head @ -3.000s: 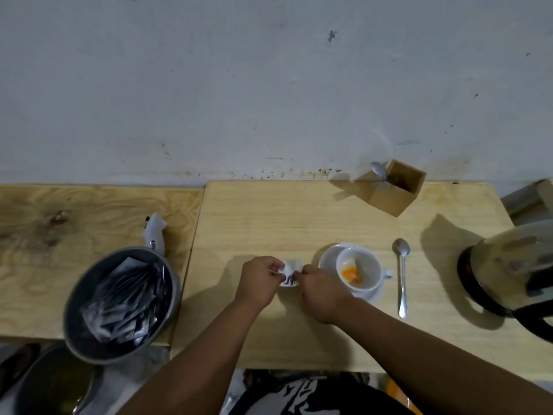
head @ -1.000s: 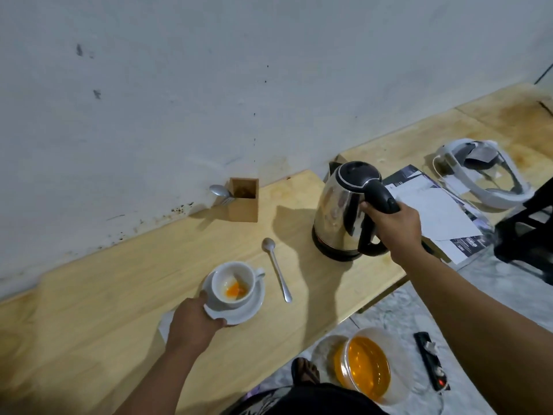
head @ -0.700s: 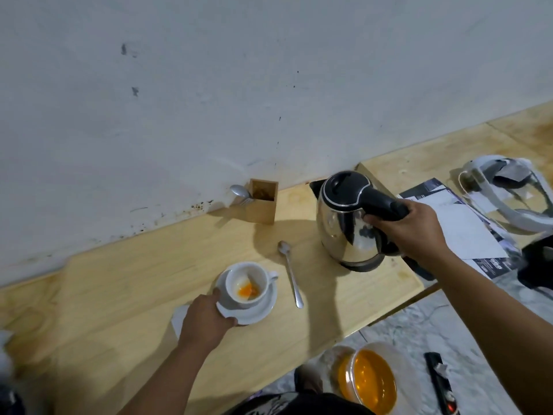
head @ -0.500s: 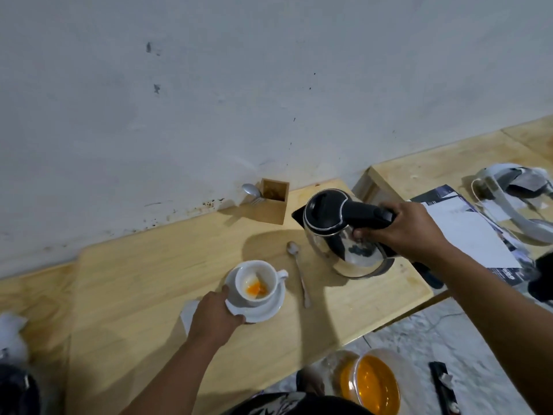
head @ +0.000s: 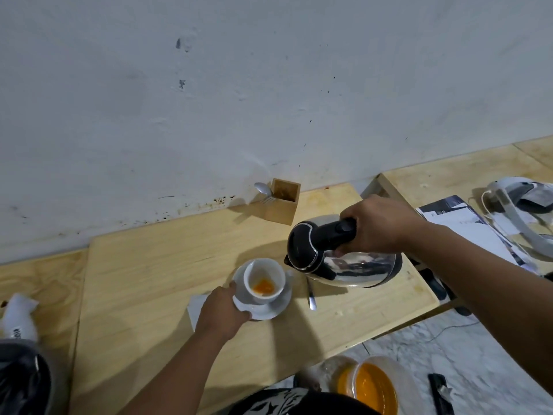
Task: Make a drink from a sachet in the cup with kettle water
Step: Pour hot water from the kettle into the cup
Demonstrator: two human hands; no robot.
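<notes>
Fingers of the right hand (head: 380,226) wrap the handle of the tilted kettle (head: 344,259), its spout just right of the cup (head: 264,280). Left hand (head: 221,310) grips the saucer (head: 269,310). Orange powder lies in the cup. No water stream is visible; the kettle mostly hides a spoon (head: 311,295).

The tilted steel kettle (head: 353,266) hides most of the metal teaspoon (head: 311,295). The left hand (head: 221,313) covers part of the flat white sachet (head: 196,307). The dark round pan (head: 21,381) is cut by the left edge.
</notes>
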